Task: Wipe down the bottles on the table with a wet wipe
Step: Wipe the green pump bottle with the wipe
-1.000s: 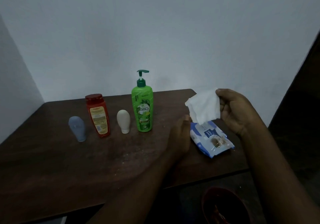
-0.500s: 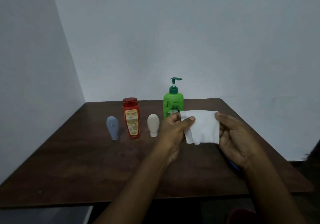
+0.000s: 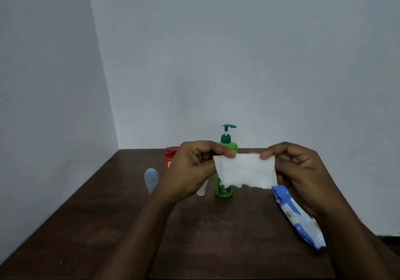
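Observation:
A white wet wipe [image 3: 246, 170] hangs spread flat in the air between both hands. My left hand [image 3: 192, 169] pinches its upper left corner and my right hand [image 3: 300, 171] pinches its upper right corner. Behind the wipe stands a green pump bottle [image 3: 226, 141], partly hidden. A red bottle [image 3: 171, 156] shows behind my left hand. A small grey-blue bottle [image 3: 151, 179] stands at the left. Only the base of a small cream bottle [image 3: 202, 190] shows under my left hand.
A blue and white wet wipe pack [image 3: 296, 217] lies on the dark wooden table [image 3: 108, 225] at the right, under my right forearm. White walls meet in a corner behind the table.
Both hands have lifted the wipe and pulled it out flat between them. A second ago only my right hand held it above the pack. The view has tilted up.

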A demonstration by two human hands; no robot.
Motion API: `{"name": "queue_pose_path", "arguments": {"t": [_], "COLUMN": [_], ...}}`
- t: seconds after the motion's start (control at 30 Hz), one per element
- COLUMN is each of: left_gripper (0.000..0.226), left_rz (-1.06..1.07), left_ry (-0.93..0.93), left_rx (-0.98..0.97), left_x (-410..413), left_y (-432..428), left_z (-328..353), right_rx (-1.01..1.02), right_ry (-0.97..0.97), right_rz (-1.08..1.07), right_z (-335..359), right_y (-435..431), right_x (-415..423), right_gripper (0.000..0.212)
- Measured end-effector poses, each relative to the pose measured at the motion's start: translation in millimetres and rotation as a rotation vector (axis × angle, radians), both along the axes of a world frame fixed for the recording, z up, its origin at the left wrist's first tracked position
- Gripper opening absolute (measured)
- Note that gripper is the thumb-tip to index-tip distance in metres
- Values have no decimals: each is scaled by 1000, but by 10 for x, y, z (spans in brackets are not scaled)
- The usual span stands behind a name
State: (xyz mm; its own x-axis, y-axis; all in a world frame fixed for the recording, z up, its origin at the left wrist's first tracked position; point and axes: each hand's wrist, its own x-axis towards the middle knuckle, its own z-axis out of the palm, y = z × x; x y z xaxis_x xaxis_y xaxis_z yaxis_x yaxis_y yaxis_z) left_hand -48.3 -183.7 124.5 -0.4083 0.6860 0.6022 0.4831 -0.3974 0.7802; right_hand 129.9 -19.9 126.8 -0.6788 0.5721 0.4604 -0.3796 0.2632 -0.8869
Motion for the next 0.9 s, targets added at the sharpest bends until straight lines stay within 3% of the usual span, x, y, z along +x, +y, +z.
{"name": "queue_pose_path", "arguments": {"t": [0.1,0.3,0.43,0.6,0.67,0.77,0.9], "left_gripper": [40,30,49,34,18,16,20], "left_rz": [3,34,60,40,71,115,91], "left_ry": [34,60,86,20,43,89,74], "left_rx": [1,18,-32,5,0,-24,-101], "left_x": [-43,-100,-191,-184,-182,-194,-211], "left_y": [1,-31,-55,-97,-90,-71,-80], "left_z": [-2,-73,-100,-111,-109,-88,-39], "right_rx": [-36,-153,-227,-97,-71,-36,57], "right_ry": [-11,20,39,41,62,46,-96], "right_rz": [29,149,256,225,177,204,248], "right_z": [-26,-78,-163,-165,-174,-141,-176], "right_y": [37,70,108,40,21,-55,-53], "right_x": [-103,-199,-279,-289,-323,-324,-377], "right_gripper": [27,31,47,27,21,13,50]}}
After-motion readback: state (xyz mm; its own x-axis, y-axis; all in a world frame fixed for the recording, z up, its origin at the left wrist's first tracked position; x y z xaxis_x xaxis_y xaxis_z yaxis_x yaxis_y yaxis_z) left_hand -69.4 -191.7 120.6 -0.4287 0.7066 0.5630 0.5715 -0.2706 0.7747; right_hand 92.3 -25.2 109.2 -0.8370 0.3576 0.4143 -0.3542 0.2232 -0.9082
